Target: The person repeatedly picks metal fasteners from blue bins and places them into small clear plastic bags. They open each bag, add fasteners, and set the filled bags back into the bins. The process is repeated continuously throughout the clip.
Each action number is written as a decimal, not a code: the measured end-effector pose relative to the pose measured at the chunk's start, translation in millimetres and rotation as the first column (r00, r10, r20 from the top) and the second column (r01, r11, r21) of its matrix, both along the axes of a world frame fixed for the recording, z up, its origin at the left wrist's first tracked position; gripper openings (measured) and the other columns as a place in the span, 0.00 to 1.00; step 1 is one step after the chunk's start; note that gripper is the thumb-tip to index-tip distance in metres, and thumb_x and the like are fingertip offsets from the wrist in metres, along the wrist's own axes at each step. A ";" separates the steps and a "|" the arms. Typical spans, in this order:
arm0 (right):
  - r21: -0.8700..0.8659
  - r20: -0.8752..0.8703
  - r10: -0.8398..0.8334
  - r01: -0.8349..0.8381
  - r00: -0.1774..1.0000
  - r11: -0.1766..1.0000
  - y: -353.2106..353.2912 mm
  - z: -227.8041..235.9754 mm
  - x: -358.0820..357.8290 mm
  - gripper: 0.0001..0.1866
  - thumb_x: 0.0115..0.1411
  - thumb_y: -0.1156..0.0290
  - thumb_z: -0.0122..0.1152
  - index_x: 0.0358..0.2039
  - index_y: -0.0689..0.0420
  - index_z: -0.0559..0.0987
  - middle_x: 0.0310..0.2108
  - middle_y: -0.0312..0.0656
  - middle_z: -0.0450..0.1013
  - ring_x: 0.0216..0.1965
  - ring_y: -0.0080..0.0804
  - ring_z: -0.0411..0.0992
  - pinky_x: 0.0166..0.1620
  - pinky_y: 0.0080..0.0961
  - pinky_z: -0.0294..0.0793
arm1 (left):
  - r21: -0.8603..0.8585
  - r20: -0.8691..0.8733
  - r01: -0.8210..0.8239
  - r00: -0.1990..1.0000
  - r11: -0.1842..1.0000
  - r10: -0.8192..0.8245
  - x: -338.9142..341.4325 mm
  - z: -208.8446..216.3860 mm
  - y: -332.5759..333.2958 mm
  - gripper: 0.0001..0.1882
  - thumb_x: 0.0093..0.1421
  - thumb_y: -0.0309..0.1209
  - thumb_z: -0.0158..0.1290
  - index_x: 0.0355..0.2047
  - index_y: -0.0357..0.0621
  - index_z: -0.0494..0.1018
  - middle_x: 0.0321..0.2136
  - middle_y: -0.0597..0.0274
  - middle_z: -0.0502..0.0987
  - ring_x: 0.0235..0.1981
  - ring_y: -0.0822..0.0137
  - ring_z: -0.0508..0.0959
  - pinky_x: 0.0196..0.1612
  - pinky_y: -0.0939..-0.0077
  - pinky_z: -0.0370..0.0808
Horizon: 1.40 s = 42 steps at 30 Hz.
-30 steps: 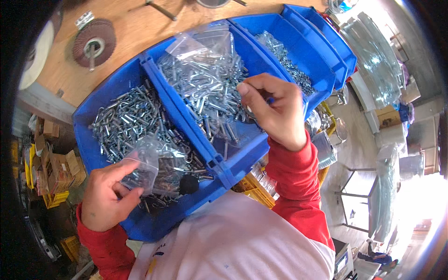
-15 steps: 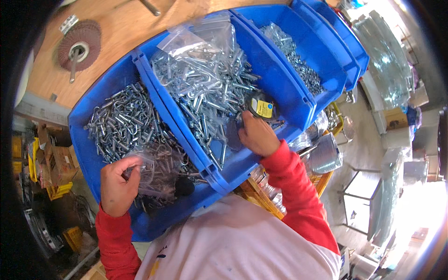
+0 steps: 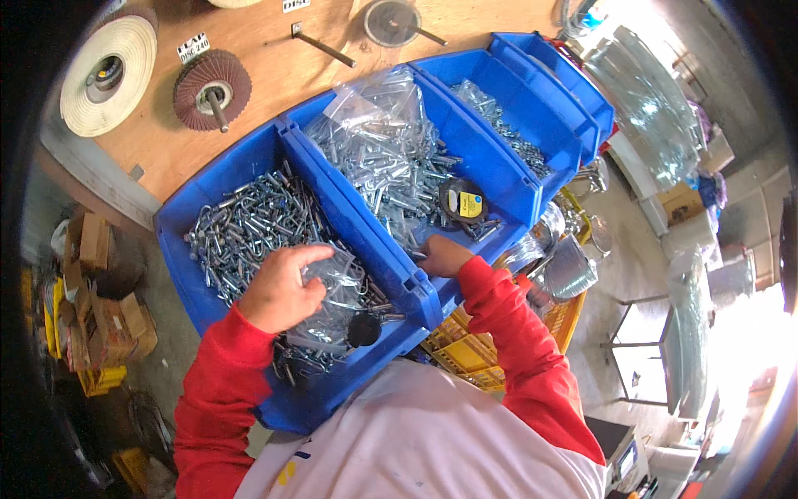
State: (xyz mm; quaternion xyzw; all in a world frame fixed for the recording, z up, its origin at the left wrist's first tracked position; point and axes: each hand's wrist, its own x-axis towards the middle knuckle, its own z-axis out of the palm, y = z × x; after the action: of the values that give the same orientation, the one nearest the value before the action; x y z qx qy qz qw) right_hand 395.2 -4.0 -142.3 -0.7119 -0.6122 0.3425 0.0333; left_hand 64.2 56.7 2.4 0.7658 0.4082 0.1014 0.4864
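My left hand (image 3: 283, 289) hovers over the near-left blue bin (image 3: 193, 309), index finger and thumb spread apart. Right beside those fingers lies a clear plastic bag (image 3: 337, 301), on top of hook-shaped metal bolts (image 3: 249, 226). A black round disc (image 3: 364, 329) rests by the bag. My right hand (image 3: 446, 256) reaches into the second blue bin (image 3: 497, 170), fingers curled down at its near end. Its fingertips are hidden, so what they hold cannot be made out. Just beyond it sits a black tape measure (image 3: 464, 202) with a yellow label. Clear bags of bolts (image 3: 370, 125) fill that bin's far part.
More blue bins (image 3: 532, 91) with small metal parts continue to the right. A wooden board behind carries a flap disc (image 3: 211, 90), a cream roll (image 3: 108, 75) and metal pegs (image 3: 328, 48). Below right is a yellow crate (image 3: 465, 353); cardboard boxes (image 3: 108, 320) stand at left.
The view has shifted, showing more of the board. My left hand's pinch on the bag has opened. My right hand has drawn nearer me, away from the tape measure.
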 end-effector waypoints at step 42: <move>0.765 -0.542 0.549 0.103 0.637 0.636 7.7 134.3 -148.7 0.20 0.76 0.58 0.47 0.55 0.60 0.76 0.63 0.57 0.67 0.66 0.52 0.63 0.67 0.46 0.56 | -0.135 0.349 0.015 0.936 0.991 0.033 -3.0 -5.5 -9.8 0.28 0.54 0.18 0.52 0.58 0.30 0.71 0.29 0.50 0.83 0.25 0.65 0.84 0.32 0.69 0.83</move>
State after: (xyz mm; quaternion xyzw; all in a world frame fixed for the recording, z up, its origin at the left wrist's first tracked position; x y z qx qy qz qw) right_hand 246.5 3.7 -8.0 -0.3403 -0.7186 0.3216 0.5143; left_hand 61.1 46.8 -3.2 0.6989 0.3244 0.2105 0.6016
